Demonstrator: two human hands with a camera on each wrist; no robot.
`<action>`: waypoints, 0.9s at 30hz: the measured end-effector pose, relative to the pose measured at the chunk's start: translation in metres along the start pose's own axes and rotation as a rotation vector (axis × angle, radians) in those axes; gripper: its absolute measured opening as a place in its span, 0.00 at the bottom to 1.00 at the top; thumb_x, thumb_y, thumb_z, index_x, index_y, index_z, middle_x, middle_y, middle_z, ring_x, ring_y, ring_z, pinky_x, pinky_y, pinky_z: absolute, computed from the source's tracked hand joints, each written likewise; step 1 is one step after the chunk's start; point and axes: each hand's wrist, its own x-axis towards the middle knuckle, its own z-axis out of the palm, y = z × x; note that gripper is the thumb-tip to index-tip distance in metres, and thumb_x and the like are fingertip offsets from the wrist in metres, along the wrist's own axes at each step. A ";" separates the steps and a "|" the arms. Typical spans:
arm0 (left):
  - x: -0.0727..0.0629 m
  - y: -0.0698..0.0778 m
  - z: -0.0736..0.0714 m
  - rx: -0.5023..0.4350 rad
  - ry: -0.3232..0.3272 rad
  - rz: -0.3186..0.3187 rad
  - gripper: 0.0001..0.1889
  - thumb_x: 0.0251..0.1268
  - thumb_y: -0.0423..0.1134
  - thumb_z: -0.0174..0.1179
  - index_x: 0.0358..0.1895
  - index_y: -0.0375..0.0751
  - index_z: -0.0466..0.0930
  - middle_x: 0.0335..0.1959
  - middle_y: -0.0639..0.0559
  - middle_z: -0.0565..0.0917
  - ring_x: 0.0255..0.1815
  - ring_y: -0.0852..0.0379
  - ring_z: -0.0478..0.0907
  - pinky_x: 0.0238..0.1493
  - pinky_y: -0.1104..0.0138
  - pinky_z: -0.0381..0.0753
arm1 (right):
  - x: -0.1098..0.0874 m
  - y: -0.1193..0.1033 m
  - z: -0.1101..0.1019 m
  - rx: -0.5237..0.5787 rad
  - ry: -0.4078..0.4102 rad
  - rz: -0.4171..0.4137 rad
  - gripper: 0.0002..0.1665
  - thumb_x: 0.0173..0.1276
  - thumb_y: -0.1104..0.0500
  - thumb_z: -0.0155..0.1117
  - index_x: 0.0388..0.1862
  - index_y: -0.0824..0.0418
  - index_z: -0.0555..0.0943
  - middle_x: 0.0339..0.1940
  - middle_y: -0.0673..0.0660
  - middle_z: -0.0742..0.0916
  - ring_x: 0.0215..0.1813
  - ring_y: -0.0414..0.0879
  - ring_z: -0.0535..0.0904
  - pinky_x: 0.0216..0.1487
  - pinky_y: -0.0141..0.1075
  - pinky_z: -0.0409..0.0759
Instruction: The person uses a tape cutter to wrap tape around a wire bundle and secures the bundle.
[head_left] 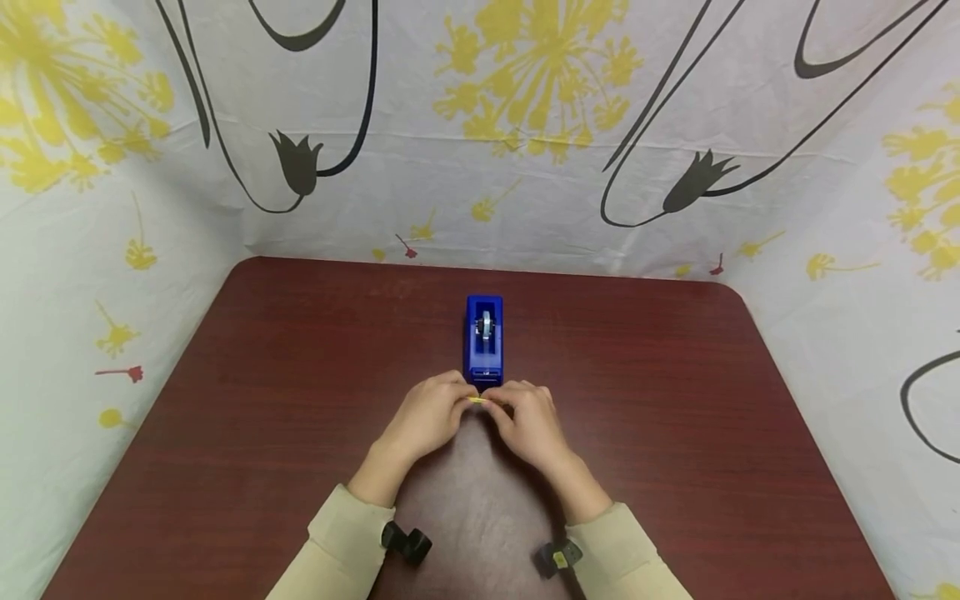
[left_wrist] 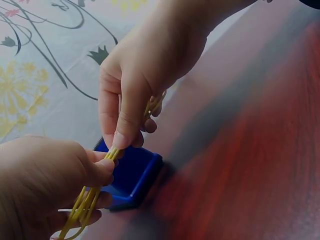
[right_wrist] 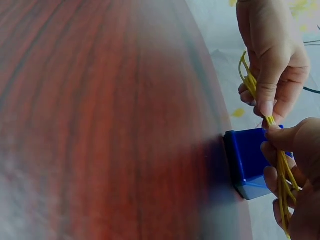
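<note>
Both hands meet just in front of a blue tape dispenser (head_left: 484, 350) at the table's middle. Between thumb and fingers, my left hand (head_left: 427, 417) pinches a bundle of thin yellow rubber bands (left_wrist: 86, 205). My right hand (head_left: 528, 423) pinches the same bundle close beside it, the thumb tips nearly touching. Looped ends of the bands (right_wrist: 243, 67) stick out past the left hand in the right wrist view, while other strands hang below the right hand's fingers. A roll of tape (head_left: 487, 325) sits in the dispenser. Some fingertips are hidden behind the bundle and the hands.
The dark red-brown wooden table (head_left: 337, 333) has rounded far corners. A white cloth (head_left: 405, 208) with yellow and grey flower prints hangs along its back and sides. Small black wrist cameras (head_left: 407, 544) are fixed at both sleeves.
</note>
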 end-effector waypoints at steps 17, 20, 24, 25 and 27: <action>0.000 -0.008 0.012 -0.001 -0.028 -0.052 0.06 0.67 0.32 0.66 0.43 0.44 0.90 0.35 0.56 0.83 0.36 0.59 0.79 0.42 0.63 0.80 | -0.002 0.004 0.006 -0.005 -0.060 0.047 0.07 0.61 0.62 0.76 0.39 0.57 0.92 0.35 0.50 0.90 0.40 0.48 0.85 0.46 0.51 0.75; -0.001 -0.010 0.013 -0.012 -0.013 -0.059 0.05 0.66 0.33 0.68 0.42 0.43 0.90 0.35 0.55 0.84 0.38 0.56 0.81 0.44 0.61 0.80 | -0.002 0.006 0.007 0.005 -0.070 0.053 0.07 0.60 0.65 0.76 0.39 0.58 0.91 0.35 0.51 0.89 0.41 0.49 0.85 0.47 0.50 0.78; -0.001 -0.013 0.015 -0.039 -0.002 -0.063 0.05 0.63 0.34 0.70 0.41 0.42 0.90 0.35 0.54 0.86 0.39 0.55 0.82 0.44 0.61 0.81 | -0.002 0.008 0.008 0.014 -0.083 0.074 0.08 0.58 0.67 0.77 0.36 0.59 0.91 0.34 0.51 0.88 0.41 0.49 0.86 0.44 0.46 0.82; -0.002 -0.014 0.016 -0.045 -0.002 -0.062 0.05 0.63 0.34 0.70 0.41 0.42 0.90 0.35 0.54 0.86 0.38 0.55 0.82 0.44 0.61 0.81 | -0.002 0.008 0.008 0.014 -0.086 0.077 0.08 0.58 0.68 0.77 0.36 0.59 0.91 0.34 0.51 0.88 0.41 0.49 0.86 0.43 0.46 0.83; -0.002 -0.015 0.017 -0.050 -0.001 -0.061 0.05 0.63 0.34 0.71 0.40 0.42 0.90 0.35 0.54 0.86 0.38 0.56 0.82 0.43 0.61 0.81 | -0.002 0.009 0.008 0.003 -0.087 0.077 0.08 0.57 0.68 0.78 0.36 0.59 0.91 0.34 0.52 0.88 0.41 0.49 0.86 0.44 0.46 0.82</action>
